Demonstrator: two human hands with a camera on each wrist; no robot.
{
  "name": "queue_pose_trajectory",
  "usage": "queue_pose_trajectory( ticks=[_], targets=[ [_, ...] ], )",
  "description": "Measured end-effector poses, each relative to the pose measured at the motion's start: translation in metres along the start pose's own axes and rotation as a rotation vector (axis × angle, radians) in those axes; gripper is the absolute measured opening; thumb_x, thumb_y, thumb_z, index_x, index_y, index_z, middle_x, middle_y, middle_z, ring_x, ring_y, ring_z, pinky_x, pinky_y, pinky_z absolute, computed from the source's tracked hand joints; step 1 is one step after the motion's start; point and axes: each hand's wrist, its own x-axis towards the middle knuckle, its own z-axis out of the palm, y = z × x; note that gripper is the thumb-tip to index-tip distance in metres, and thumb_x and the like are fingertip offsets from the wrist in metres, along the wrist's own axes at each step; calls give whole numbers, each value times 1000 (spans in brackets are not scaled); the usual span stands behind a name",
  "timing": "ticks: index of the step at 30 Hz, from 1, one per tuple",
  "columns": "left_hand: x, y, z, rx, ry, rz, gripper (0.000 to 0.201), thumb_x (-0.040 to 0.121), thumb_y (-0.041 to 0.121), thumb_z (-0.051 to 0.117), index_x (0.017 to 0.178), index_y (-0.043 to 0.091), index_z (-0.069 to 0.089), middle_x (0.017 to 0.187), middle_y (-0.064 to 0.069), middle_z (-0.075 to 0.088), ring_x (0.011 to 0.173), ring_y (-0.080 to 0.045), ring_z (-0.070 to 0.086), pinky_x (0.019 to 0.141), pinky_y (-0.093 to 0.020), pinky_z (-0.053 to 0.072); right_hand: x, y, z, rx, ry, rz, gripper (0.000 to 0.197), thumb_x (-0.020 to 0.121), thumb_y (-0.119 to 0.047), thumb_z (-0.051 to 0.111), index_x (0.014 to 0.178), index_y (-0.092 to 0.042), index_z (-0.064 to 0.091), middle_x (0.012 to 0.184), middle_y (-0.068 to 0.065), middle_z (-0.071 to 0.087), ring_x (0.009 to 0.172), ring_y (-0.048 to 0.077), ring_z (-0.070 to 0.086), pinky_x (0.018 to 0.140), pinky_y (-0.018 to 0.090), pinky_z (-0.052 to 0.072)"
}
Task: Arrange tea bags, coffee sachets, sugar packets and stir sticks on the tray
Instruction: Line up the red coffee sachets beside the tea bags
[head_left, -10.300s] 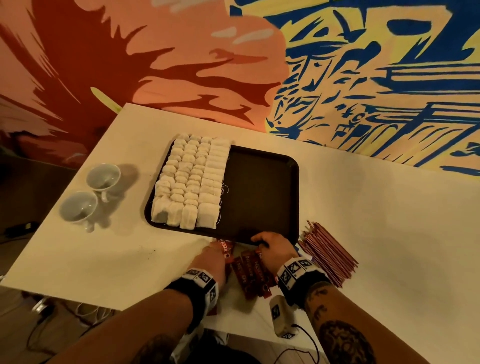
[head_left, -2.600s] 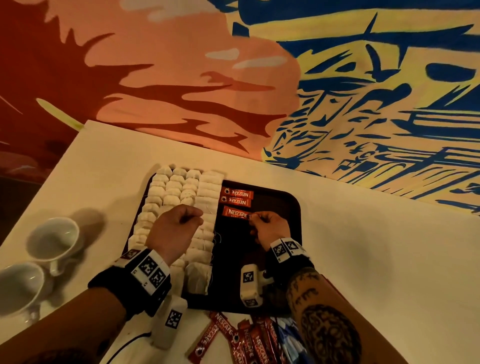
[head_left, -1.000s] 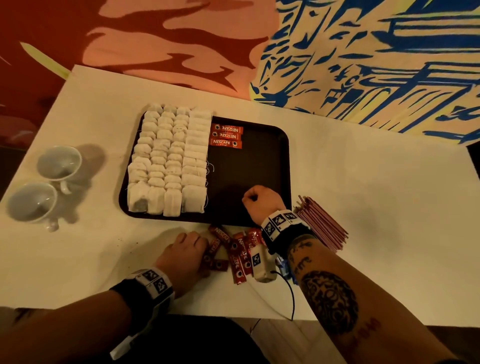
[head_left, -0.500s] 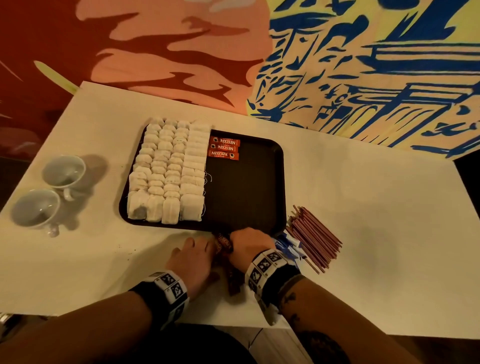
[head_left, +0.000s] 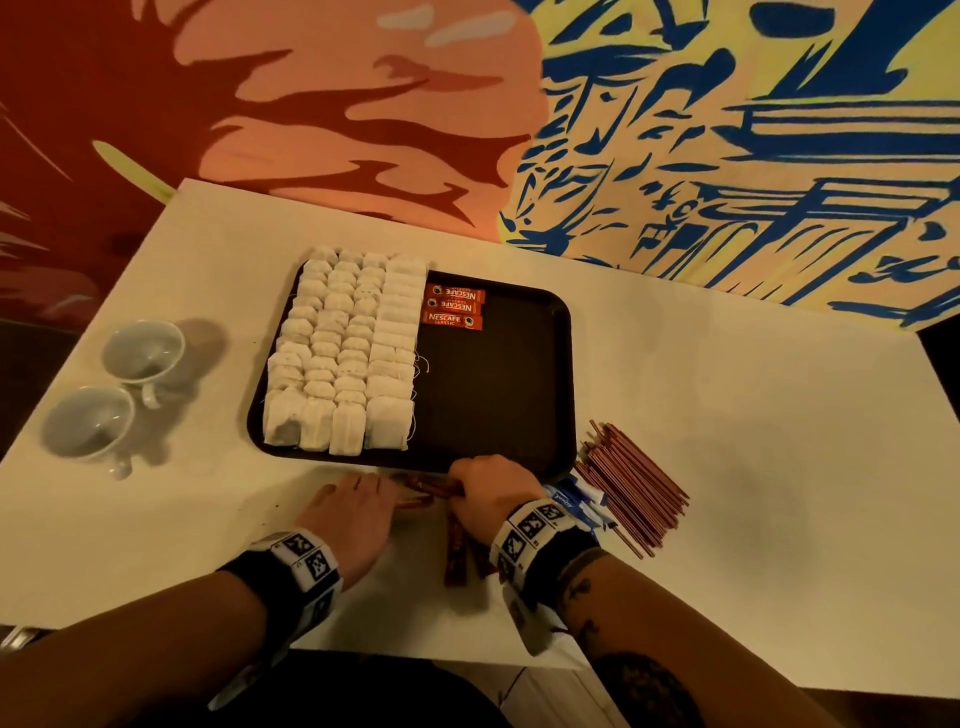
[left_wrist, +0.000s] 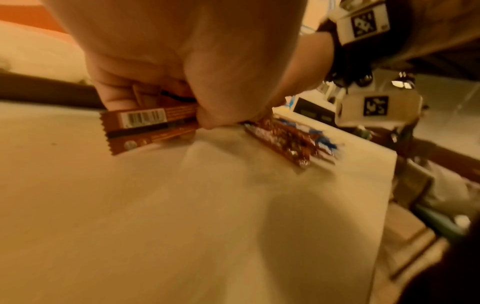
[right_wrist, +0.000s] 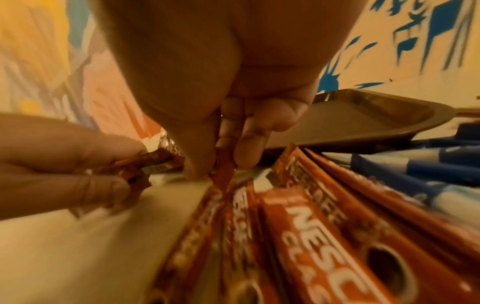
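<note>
The dark tray (head_left: 519, 395) lies on the white table, its left half filled with rows of tea bags (head_left: 343, 353). Three red coffee sachets (head_left: 454, 306) lie at its far middle. Just in front of the tray both hands work at a pile of red coffee sachets (head_left: 457, 545) (right_wrist: 324, 236). My left hand (head_left: 358, 509) (left_wrist: 192, 117) pinches a couple of sachets (left_wrist: 148, 127). My right hand (head_left: 488, 493) (right_wrist: 223, 166) pinches one sachet (right_wrist: 224, 174) between thumb and fingers. Blue sugar packets (head_left: 576, 501) and a bundle of stir sticks (head_left: 634, 488) lie right of my right hand.
Two white cups (head_left: 114, 389) stand on the table left of the tray. A painted wall rises behind the table. The table's front edge runs just under my wrists. The tray's right half (head_left: 498, 374) is bare.
Since a second ago my right hand came off the tray's front edge down onto the sachet pile. Both hands now pinch sachets. The tray's contents are unchanged.
</note>
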Motion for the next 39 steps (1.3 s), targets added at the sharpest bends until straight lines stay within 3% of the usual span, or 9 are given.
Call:
queue_pose_trajectory(
  ticks=[4, 8, 11, 16, 22, 25, 29, 34, 39],
  targets=[
    [3, -6, -16, -260, -73, 12, 9, 100, 33, 41, 109, 31, 44, 98, 6, 62, 85, -11, 61, 81, -34, 54, 1, 13, -18, 327, 68, 69, 19, 92, -34, 66, 111, -32, 67, 107, -7, 66, 93, 11, 61, 82, 28, 51],
    [11, 1, -38, -804, -161, 10, 10, 104, 22, 43, 112, 16, 46, 79, -2, 60, 65, -15, 59, 63, -29, 53, 4, 27, -34, 559, 207, 123, 17, 87, -37, 75, 101, -29, 70, 97, -12, 68, 86, 2, 63, 71, 16, 49],
    [26, 5, -52, -1196, -80, -89, 13, 104, 21, 45, 113, 22, 54, 64, -3, 53, 55, -17, 53, 53, -30, 49, 7, 30, -42, 713, 248, 115, 15, 85, -36, 77, 96, -31, 69, 96, -11, 73, 88, 5, 68, 84, 26, 56],
    [49, 18, -77, -1464, 87, -205, 23, 93, 42, 64, 93, 19, 65, 54, 4, 38, 43, -10, 34, 42, -23, 30, 9, 19, -50, 937, 312, 44, 19, 81, -23, 83, 93, -19, 69, 89, -3, 76, 75, 6, 71, 67, 22, 56],
    [61, 19, -92, -1313, 304, -257, 21, 83, 43, 75, 86, 22, 74, 78, 0, 75, 74, -17, 70, 68, -27, 54, 17, 6, -51, 941, 351, -63, 19, 78, -16, 84, 87, -20, 69, 88, -1, 75, 84, 11, 71, 82, 26, 57],
    [65, 14, -97, -1494, 350, -308, 13, 84, 26, 77, 91, 16, 73, 76, 1, 73, 61, -3, 68, 55, -16, 50, 21, 9, -53, 991, 354, -73, 15, 85, -11, 76, 96, -20, 73, 91, -2, 76, 84, 10, 71, 81, 24, 56],
    [69, 9, -96, -1567, 360, -382, 11, 86, 27, 74, 87, 17, 72, 43, 13, 55, 42, -1, 47, 51, -23, 36, 29, 12, -59, 1163, 374, 13, 14, 93, -8, 66, 98, -21, 71, 89, 1, 74, 77, 13, 71, 74, 27, 60],
    [83, -2, -89, -1500, 440, -416, 13, 87, 36, 73, 84, 24, 76, 69, 10, 74, 78, -10, 68, 84, -32, 52, 49, 9, -61, 1181, 410, 57, 9, 95, -15, 66, 102, -20, 67, 97, 2, 73, 78, 16, 74, 78, 37, 62],
    [101, -17, -89, -1424, 462, -455, 20, 88, 39, 71, 83, 20, 76, 67, 9, 74, 75, -9, 69, 80, -29, 51, 75, 14, -63, 1216, 517, 164, 10, 90, -20, 73, 97, -18, 66, 93, 4, 74, 70, 17, 73, 68, 34, 62]
  ],
)
